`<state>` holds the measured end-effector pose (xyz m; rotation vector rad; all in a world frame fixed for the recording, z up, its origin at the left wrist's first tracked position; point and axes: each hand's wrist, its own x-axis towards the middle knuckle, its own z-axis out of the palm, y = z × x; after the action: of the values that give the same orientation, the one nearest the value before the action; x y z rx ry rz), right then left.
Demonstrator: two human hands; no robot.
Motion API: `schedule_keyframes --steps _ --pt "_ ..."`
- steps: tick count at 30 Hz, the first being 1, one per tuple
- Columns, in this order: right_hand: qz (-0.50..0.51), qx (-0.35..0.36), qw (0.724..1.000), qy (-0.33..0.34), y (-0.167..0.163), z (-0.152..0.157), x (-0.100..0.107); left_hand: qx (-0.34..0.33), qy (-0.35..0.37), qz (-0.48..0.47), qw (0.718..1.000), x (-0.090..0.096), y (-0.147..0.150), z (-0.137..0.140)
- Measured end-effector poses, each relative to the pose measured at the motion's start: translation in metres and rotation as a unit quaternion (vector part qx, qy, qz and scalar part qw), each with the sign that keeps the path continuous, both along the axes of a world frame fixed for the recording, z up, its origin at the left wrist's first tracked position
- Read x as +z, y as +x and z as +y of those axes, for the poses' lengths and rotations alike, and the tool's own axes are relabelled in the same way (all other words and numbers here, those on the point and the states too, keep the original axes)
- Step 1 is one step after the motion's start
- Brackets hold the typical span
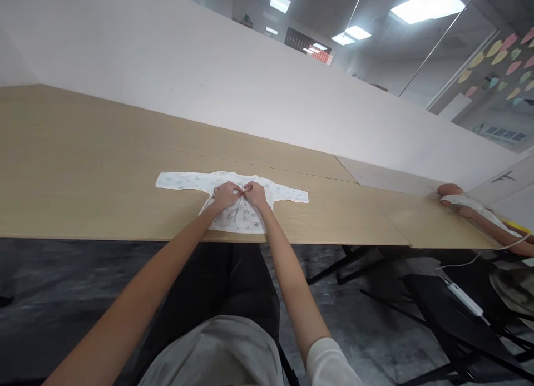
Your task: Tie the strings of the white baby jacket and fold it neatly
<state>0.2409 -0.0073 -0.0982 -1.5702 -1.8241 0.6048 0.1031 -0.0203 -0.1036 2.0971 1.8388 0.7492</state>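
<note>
A white partition (167, 69) backs the table (104, 163); on it, at the near edge, a small patterned shirt (246, 212) lies flat, neck pointing away, long axis running sideways from sleeve to sleeve; the left hand (226, 196) and right hand (255, 194) pinch its front opening, fingertips meeting; the step looks like working a fastening, which calls for steady, fine fingertip control next.

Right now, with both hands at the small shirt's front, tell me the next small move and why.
I'd probably press together the front edges of the shirt, since the left hand and right hand meet at its upper middle front, while the sleeves lie spread on the table. Whether the front is fastened there is too small to tell.
</note>
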Motion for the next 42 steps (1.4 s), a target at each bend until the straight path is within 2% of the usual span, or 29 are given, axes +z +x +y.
schedule_keyframes --steps 3,7,19,28,35,39,42 --pt "0.015 0.014 1.0 0.013 0.003 -0.005 -0.003 0.019 0.017 0.003 1.0 -0.004 0.003 -0.001" --pt "0.048 0.026 0.998 0.014 0.007 -0.009 -0.004 0.012 0.03 0.02 0.999 -0.008 0.004 -0.003" --pt "0.095 -0.02 0.993 0.072 -0.003 -0.013 -0.007 -0.014 0.12 0.07 0.99 -0.002 0.008 -0.014" --pt "0.184 -0.038 0.982 0.028 0.0 -0.004 -0.012 -0.034 0.097 0.03 0.994 0.0 0.006 -0.014" --pt "0.213 -0.097 0.972 -0.015 0.009 0.005 -0.019 -0.085 0.077 0.076 0.991 -0.002 -0.008 -0.016" --pt "0.197 -0.102 0.975 -0.018 0.012 0.005 -0.014 -0.138 0.069 0.05 0.987 -0.004 -0.017 -0.016" --pt "0.163 -0.09 0.983 0.007 0.013 -0.001 -0.007 -0.157 0.067 0.022 0.985 -0.004 -0.021 -0.015"
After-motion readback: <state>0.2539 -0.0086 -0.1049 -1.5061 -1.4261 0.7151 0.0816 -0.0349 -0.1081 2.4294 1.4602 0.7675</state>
